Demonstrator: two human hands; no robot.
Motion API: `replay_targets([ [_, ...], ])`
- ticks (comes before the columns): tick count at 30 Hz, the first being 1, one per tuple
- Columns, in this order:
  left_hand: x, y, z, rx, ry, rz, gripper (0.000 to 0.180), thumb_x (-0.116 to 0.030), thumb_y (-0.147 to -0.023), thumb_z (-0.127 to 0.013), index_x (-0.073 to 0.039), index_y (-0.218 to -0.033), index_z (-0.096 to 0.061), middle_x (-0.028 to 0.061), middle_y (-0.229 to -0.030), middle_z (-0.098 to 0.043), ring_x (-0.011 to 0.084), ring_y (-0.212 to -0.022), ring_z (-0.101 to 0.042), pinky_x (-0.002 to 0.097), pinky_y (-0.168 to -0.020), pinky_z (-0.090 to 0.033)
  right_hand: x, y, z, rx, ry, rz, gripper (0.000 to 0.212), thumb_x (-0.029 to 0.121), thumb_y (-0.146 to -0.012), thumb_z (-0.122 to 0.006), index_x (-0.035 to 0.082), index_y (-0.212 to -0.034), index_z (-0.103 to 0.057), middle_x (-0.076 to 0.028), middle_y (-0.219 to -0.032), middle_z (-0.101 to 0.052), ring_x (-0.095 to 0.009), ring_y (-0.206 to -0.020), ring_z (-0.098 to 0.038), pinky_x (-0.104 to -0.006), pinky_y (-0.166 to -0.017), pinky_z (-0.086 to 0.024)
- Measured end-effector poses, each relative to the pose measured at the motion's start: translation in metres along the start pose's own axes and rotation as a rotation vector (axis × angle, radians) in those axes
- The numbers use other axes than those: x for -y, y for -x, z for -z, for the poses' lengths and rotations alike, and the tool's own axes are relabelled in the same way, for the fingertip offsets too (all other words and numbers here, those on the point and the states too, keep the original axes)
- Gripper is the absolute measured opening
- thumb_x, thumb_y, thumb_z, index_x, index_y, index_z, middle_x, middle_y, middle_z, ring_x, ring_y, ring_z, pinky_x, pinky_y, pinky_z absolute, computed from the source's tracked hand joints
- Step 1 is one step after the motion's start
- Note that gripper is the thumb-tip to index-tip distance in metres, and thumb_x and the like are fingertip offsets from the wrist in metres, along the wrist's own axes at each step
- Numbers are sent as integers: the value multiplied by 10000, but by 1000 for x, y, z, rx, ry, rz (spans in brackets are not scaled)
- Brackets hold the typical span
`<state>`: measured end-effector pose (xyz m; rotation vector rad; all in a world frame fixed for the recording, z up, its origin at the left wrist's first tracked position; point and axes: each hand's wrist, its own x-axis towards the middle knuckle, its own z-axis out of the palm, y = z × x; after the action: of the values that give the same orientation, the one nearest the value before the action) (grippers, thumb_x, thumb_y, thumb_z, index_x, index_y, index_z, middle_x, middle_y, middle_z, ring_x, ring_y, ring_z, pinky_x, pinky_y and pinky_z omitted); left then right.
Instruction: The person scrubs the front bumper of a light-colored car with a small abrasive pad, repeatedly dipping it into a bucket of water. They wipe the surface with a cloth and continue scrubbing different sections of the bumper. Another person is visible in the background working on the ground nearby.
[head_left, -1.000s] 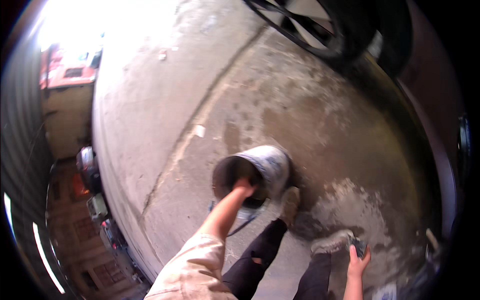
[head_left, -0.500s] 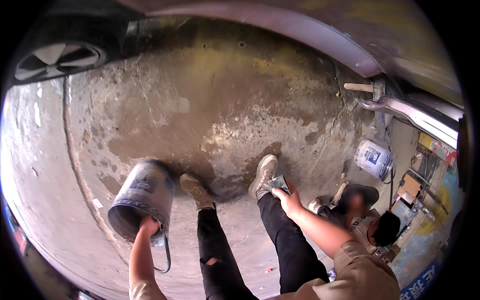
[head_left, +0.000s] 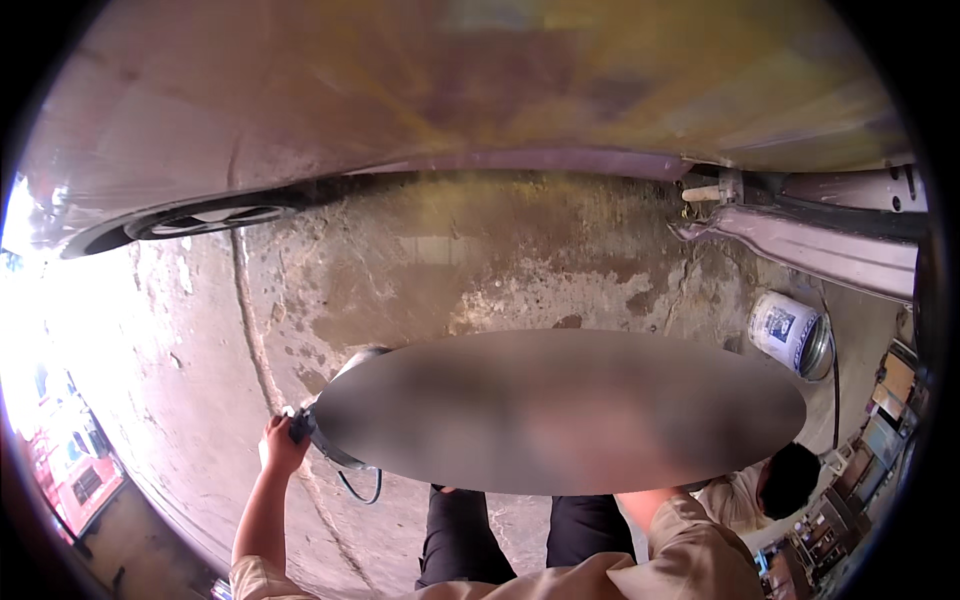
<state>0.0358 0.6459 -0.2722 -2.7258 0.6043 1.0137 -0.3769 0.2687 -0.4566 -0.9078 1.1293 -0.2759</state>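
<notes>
My left hand [head_left: 284, 446] is at the left of a bucket, level with its rim, its fingers closed round a small dark grey piece whose kind I cannot make out. Most of the bucket [head_left: 360, 362] lies behind a grey blurred oval; only its pale upper side, a bit of rim and a dark curved handle [head_left: 364, 494] show. From the lower right, my right forearm [head_left: 645, 505] runs up into the same blur. The blur hides my right hand's fingers and anything in them.
A large car body panel [head_left: 480, 90], dull purple and yellowish, spans the top, with a wheel [head_left: 210, 218] at left. A detached pale metal part [head_left: 800, 245] juts in at right. Below it stands another white bucket [head_left: 785, 330]. A person [head_left: 785, 485] is close on my right.
My left hand has come out of the bucket and now holds a dark piece beside its rim. The view has tilted up toward the panel. My right hand, earlier holding a small flat pad, is blurred over.
</notes>
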Motion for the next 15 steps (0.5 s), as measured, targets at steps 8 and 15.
replay_targets([
  [8,-131,-50,124,-379,-24,-456,404,-95,-705,-742,-45,-1098,-665,192,-1152,-604,417,-1075,-583,484,-925,-507,45,-9,16,-90,-121,-33,456,185,-1024,-546,55,-1460,-507,-78,-1394,-561,-162,-1233,-539,-324,-1028,-435],
  [15,-266,-99,206,-792,-335,-935,433,-70,-621,-788,-103,-1047,-713,131,-1198,-622,346,-1079,-606,470,-908,-510,57,-39,4,-107,-153,-160,511,439,-1079,-464,165,-1510,-479,-64,-1469,-503,-211,-1277,-543,-436,-914,-565],
])
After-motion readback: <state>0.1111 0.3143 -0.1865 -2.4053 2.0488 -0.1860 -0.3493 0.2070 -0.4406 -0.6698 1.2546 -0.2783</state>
